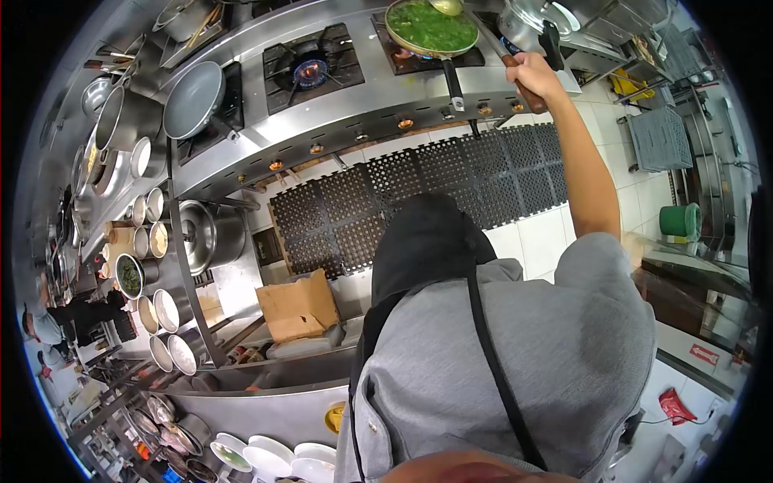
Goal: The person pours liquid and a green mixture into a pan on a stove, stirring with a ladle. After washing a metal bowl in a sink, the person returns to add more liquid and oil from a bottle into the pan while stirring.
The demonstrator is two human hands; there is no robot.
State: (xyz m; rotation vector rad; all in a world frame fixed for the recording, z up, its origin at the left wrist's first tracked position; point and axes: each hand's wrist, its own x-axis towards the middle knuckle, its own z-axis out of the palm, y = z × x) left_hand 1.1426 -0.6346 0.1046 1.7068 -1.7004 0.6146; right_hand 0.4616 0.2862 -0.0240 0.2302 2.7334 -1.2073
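Note:
My right hand [535,76] is closed round a brown handle [531,98] at the upper right. The handle slants up toward a pan [451,55] of bright green food on the stove. A ladle bowl [445,6] rests over the food at the top edge; whether it joins the brown handle I cannot make out. The pan's black handle [453,83] points toward my body, apart from my right hand. My left hand is out of sight.
A lit burner [310,72] lies left of the pan, then an empty grey pan [194,100]. A lidded pot [523,28] stands right of the green food. Black mats [419,173] cover the floor. Bowls [129,275], a cardboard box [298,306] and white plates [268,455] lie left.

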